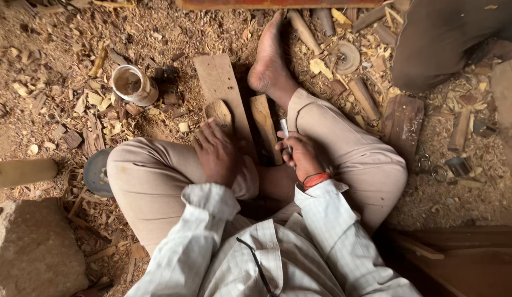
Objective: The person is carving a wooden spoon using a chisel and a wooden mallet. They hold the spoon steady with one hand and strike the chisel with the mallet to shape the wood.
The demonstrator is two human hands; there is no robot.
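Observation:
I sit on the ground with my legs folded. My left hand (216, 153) presses down on a small rounded wooden piece (218, 111) that rests on a flat wooden plank (216, 77). My right hand (300, 157) is closed around a slim white pen-like tool (284, 131), its tip pointing up beside a narrow wooden block (265, 125). A red thread band circles my right wrist. My bare foot (268, 58) stretches forward past the plank.
Wood shavings and offcuts cover the ground. A small metal cup (133, 84) stands at the left. A round wooden disc (348, 56) lies upper right, scissors (426, 164) at right, a dark disc (95, 173) by my left knee, a stone (30, 247) lower left.

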